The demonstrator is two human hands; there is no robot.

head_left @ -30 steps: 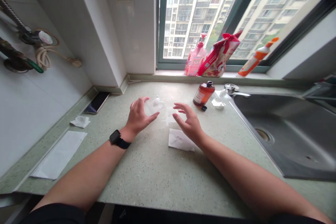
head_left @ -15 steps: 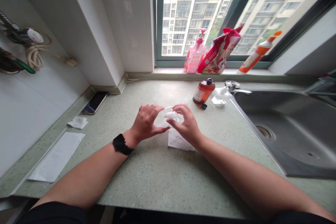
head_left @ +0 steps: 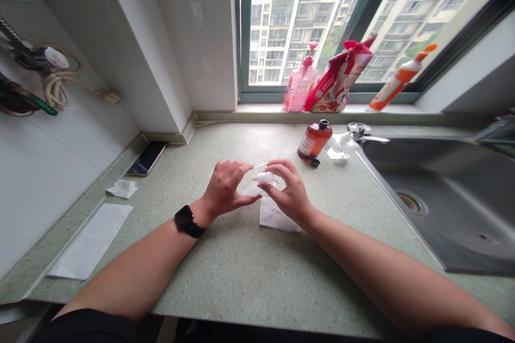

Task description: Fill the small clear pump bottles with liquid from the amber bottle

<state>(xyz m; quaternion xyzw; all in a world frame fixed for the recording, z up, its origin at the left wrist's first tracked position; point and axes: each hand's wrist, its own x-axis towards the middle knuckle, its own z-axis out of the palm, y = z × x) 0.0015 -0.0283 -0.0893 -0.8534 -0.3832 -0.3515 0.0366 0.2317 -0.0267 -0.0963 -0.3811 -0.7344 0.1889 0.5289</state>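
Both hands meet over the counter (head_left: 225, 268), in front of the amber bottle (head_left: 314, 141) and to its left. The left hand (head_left: 231, 185) curves its thumb and fingers in a wide arc around a clear container (head_left: 247, 186) and holds it, so the container is in front of the amber bottle and to its left, too. The right hand (head_left: 285, 187), nearer the amber bottle, is bent into a narrower curve, its thumb and fingertips at the whitish part (head_left: 264, 177) on the container's right end; whether they press on it I cannot tell. A black watch (head_left: 184, 218) sits on the left wrist.

The amber bottle stands uncapped, with a small black cap (head_left: 315, 163) just in front of it. Just to its right is a see-through item with a white top (head_left: 338, 154), and farther right comes the sink (head_left: 454, 198). Folded white paper (head_left: 277, 216) lies in front of the amber bottle and left of it, partly behind the right hand. Well left of the bottle are a phone (head_left: 147, 158), a crumpled tissue (head_left: 122, 188) and a flat white sheet (head_left: 90, 241). Behind it, on the sill, a pink pump bottle (head_left: 300, 88) stands beside a red bag (head_left: 340, 77)
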